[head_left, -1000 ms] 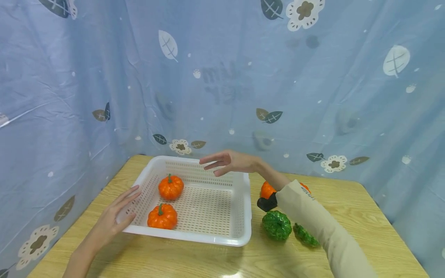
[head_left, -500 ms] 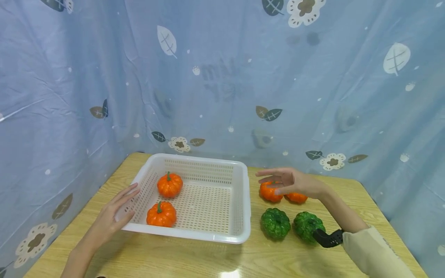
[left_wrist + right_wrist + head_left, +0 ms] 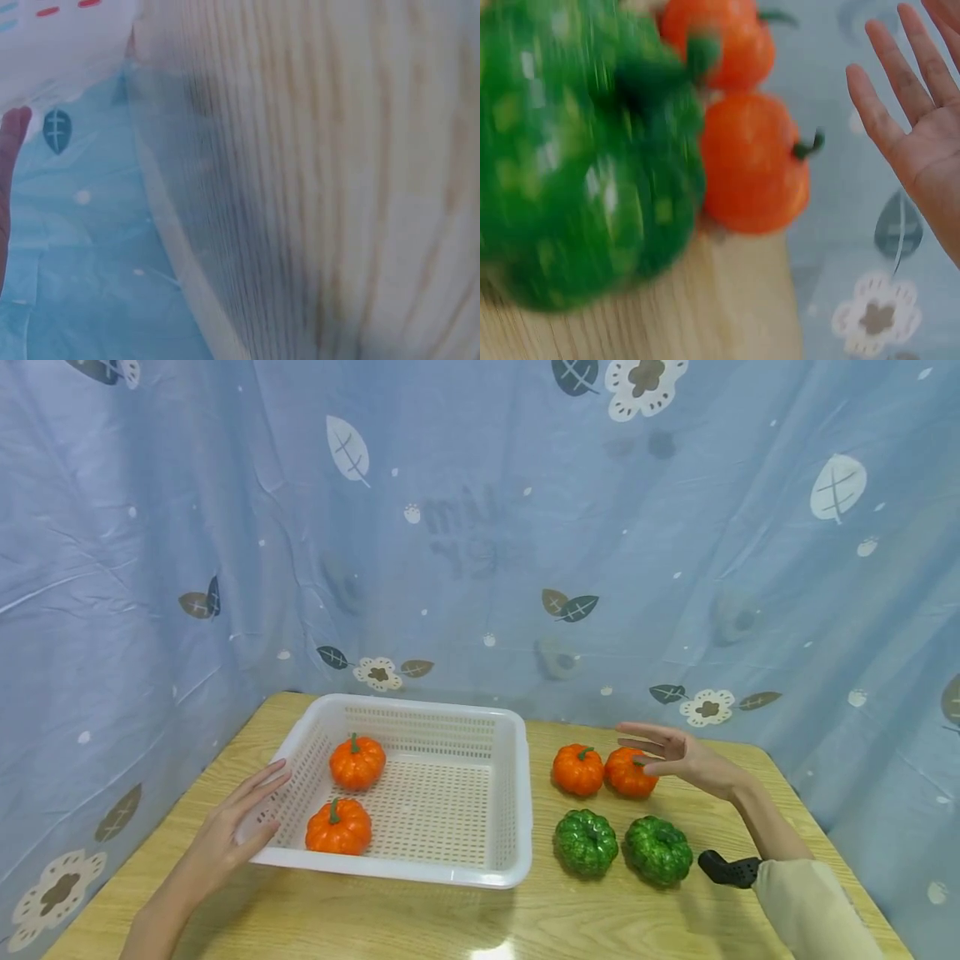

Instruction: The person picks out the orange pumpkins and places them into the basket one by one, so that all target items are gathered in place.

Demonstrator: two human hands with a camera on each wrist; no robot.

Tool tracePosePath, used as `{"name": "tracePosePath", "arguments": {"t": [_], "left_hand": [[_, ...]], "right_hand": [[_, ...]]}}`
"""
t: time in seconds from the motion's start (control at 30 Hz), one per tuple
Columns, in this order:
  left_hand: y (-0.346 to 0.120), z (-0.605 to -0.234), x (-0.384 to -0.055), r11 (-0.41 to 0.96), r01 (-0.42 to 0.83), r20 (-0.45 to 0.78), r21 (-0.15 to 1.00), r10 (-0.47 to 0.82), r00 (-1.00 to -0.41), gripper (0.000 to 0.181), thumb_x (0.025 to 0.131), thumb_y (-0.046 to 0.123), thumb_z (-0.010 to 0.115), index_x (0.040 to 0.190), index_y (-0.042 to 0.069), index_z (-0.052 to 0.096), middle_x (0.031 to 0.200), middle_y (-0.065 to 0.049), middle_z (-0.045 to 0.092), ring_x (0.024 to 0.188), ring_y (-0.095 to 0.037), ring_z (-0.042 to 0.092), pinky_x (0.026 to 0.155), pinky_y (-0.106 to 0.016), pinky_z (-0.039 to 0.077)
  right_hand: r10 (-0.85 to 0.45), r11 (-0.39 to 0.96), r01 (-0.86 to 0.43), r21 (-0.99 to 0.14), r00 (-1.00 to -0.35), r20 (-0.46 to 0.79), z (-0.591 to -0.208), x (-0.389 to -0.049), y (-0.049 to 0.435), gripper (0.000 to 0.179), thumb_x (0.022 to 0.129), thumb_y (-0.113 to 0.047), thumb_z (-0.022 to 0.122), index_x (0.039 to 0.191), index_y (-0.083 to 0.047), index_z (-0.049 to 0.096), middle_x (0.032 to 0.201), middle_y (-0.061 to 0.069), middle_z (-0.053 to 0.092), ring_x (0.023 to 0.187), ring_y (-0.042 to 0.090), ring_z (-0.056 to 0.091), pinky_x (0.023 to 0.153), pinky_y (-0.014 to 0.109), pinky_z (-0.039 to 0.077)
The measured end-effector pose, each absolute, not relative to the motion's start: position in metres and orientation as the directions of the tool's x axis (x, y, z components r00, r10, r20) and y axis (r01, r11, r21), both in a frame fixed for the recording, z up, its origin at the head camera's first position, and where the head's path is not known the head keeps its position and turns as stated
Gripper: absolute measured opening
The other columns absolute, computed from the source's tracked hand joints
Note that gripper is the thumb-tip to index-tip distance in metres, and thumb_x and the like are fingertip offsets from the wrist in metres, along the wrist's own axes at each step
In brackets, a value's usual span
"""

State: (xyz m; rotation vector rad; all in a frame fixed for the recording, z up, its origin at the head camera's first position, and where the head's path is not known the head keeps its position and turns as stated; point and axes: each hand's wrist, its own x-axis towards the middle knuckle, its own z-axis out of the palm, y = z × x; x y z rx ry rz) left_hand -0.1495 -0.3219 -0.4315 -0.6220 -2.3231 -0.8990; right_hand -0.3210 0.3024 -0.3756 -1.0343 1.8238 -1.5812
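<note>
Fingers spread, my left hand (image 3: pixel 225 831) rests at the left side of a white plastic basket (image 3: pixel 491 870); whether it touches the rim I cannot tell. Inside the basket, on its left, lie an orange pumpkin (image 3: pixel 357 764) toward the back and a second orange pumpkin (image 3: pixel 339 828) toward the front. My right hand (image 3: pixel 686 758) hovers with loose fingers by two more orange pumpkins, a left one (image 3: pixel 577 770) and a right one (image 3: pixel 626 774) partly behind the fingertips. Nearer me sit two green pumpkins, one at left (image 3: pixel 586 843) and one at right (image 3: pixel 659 852).
A wooden table (image 3: pixel 420 918) carries everything. Blue patterned curtain (image 3: pixel 480 568) closes off the back and both sides. A black strap piece (image 3: pixel 729 869) sticks out at the right sleeve cuff.
My right hand has moved from above the basket rightward to the orange pumpkins, uncovering them and the green ones. It holds nothing throughout. The left hand has stayed by the basket.
</note>
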Motion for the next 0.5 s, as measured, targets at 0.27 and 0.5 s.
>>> {"name": "tracePosePath", "arguments": {"t": [0.27,0.5], "left_hand": [[-0.322,-0.429,-0.148,0.692,0.559,0.612,0.456,0.212,-0.762,0.055,0.077,-0.006,0.066,0.131,-0.003,0.055,0.144,-0.021,0.042,0.136,0.000,0.028,0.103,-0.008,0.017],[-0.321,-0.431,-0.146,0.703,0.549,0.604,0.452,0.211,-0.768,0.054,0.079,-0.006,0.065,0.131,-0.003,0.054,0.145,-0.021,0.041,0.136,0.003,0.026,0.102,-0.006,0.015]], "right_hand": [[-0.779,0.040,-0.213,-0.976,-0.618,0.103,-0.390,-0.337,0.340,0.064,0.094,0.016,0.041,0.150,0.004,0.013,0.154,-0.007,0.031,0.138,0.009,0.032,0.102,0.026,0.040],[-0.795,0.058,-0.166,-0.984,-0.604,0.055,-0.406,-0.345,0.359,0.067,0.094,0.015,0.040,0.151,0.003,0.006,0.154,-0.015,0.028,0.138,0.000,0.027,0.103,0.021,0.037]]}}
